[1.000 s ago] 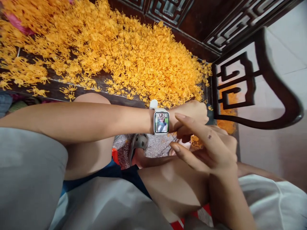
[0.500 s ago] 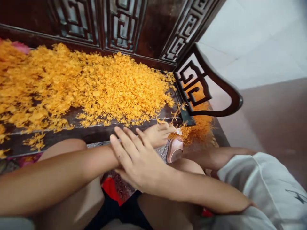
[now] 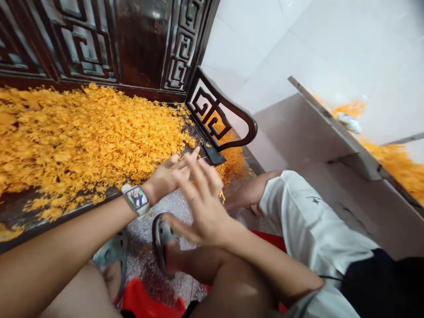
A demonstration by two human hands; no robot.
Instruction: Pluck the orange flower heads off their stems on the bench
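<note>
My left hand (image 3: 167, 179), with a smartwatch (image 3: 137, 198) on its wrist, reaches toward the bench's front right corner. Its visible fingers are stretched out, some hidden behind my right hand. My right hand (image 3: 203, 205) hovers in front of it, fingers spread and slightly blurred, seemingly holding nothing. Whether the hands touch is unclear. Orange-yellow artificial flower pieces (image 3: 109, 141) lie heaped on the dark wooden bench (image 3: 13, 198), left of my hands. A dark phone-like slab (image 3: 213, 154) sits at the bench's end, just past my fingertips.
The carved armrest (image 3: 238, 128) closes off the bench's right end. More orange pieces (image 3: 233, 154) pile up beyond it. A person in light shorts (image 3: 308, 216) sits close on my right. A table (image 3: 324, 115) with orange pieces stands farther right. Something red (image 3: 149, 302) is below me.
The view has swung right, bringing the table and more of the neighbouring person into sight. My right hand has left my left wrist, uncovering the smartwatch, and now hovers by the left fingers.
</note>
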